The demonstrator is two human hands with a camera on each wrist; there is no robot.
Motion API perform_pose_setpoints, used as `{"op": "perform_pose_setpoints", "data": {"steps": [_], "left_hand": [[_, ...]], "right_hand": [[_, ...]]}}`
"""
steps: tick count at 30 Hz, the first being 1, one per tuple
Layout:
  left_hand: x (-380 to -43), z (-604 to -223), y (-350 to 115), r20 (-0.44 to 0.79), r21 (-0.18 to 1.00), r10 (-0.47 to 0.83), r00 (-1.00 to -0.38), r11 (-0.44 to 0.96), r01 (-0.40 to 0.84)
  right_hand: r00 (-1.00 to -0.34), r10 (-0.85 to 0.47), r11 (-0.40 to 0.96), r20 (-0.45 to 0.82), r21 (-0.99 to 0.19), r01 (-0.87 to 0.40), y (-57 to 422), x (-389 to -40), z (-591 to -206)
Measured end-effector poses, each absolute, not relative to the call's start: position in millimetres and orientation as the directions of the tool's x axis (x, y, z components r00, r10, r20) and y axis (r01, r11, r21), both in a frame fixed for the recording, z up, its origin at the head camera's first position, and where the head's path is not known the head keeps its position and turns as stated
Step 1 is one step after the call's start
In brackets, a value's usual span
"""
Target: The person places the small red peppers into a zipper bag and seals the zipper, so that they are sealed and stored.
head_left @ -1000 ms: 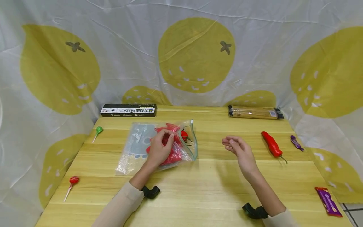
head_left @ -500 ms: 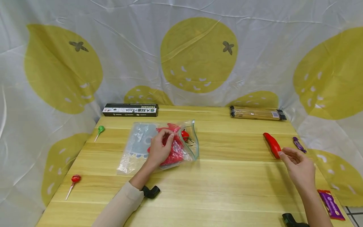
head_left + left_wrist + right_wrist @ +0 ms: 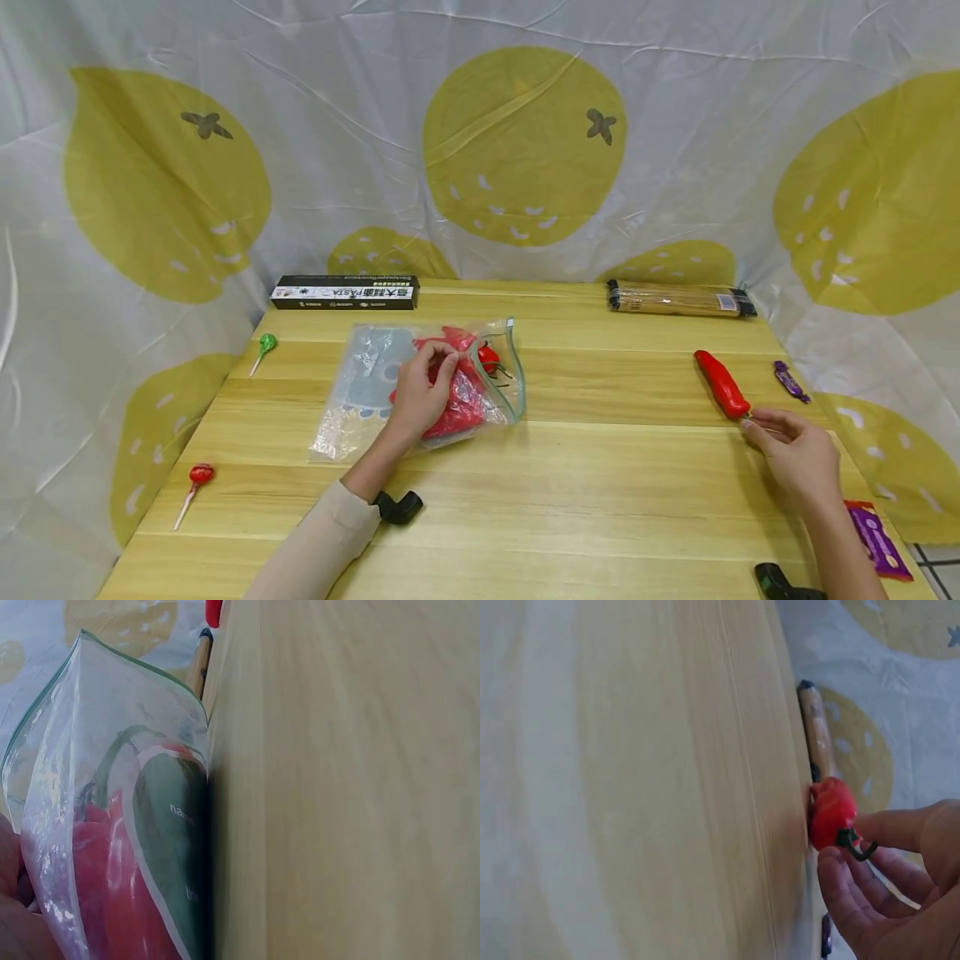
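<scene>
Near the opening of a clear zip bag (image 3: 517, 392), my left hand (image 3: 420, 396) pinches its upper film between thumb and fingers. Inside the bag are red peppers (image 3: 112, 877) with green stems, their number unclear through the plastic. At the right, a long red chili pepper (image 3: 720, 385) lies on the table. The thumb and fingers of my right hand (image 3: 798, 454) pinch its stem end. In the right wrist view, the green stem (image 3: 855, 844) shows between them.
A pasta box (image 3: 345, 292) and a pack of noodles (image 3: 675, 298) lie along the back. Green (image 3: 267, 342) and red (image 3: 201, 473) lollipops are at the left. A small purple candy (image 3: 791, 381) and a purple snack bar (image 3: 877, 542) lie at the right.
My right hand has gone from mid-table rightwards to the chili pepper and now holds its stem end. The pepper has shifted only slightly. My left hand stays on the bag.
</scene>
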State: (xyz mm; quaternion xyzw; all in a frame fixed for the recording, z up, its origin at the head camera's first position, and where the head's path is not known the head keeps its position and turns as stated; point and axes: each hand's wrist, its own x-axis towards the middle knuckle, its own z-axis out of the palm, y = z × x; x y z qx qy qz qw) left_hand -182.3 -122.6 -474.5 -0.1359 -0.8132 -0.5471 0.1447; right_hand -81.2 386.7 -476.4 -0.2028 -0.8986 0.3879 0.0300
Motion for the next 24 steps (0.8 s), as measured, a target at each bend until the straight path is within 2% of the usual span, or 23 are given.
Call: {"op": "perform_pose_setpoints", "data": {"steps": [5, 9, 13, 19, 24], "left_hand": [[-178, -465, -120, 0.374, 0.856, 0.061, -0.926, 0.362, 0.369], [-169, -450, -118, 0.372, 0.858, 0.063, -0.926, 0.357, 0.369], [-166, -444, -118, 0.376, 0.856, 0.068, -0.924, 0.357, 0.374], [-165, -442, -118, 0.365, 0.863, 0.065, -0.929, 0.352, 0.364], [-165, -442, -117, 0.352, 0.866, 0.060, -0.934, 0.357, 0.350]], "right_hand": [[-0.891, 0.430, 0.537, -0.144, -0.753, 0.380, 386, -82, -476], [-0.844, 0.494, 0.295, -0.207, -0.874, 0.387, 388, -83, -475], [-0.816, 0.544, 0.076, -0.197, -0.956, 0.282, 383, -84, -471], [-0.854, 0.516, 0.039, -0.065, -0.994, 0.099, 349, -90, -459], [-0.923, 0.384, 0.034, 0.003, -0.999, 0.011, 303, -106, -448]]}}
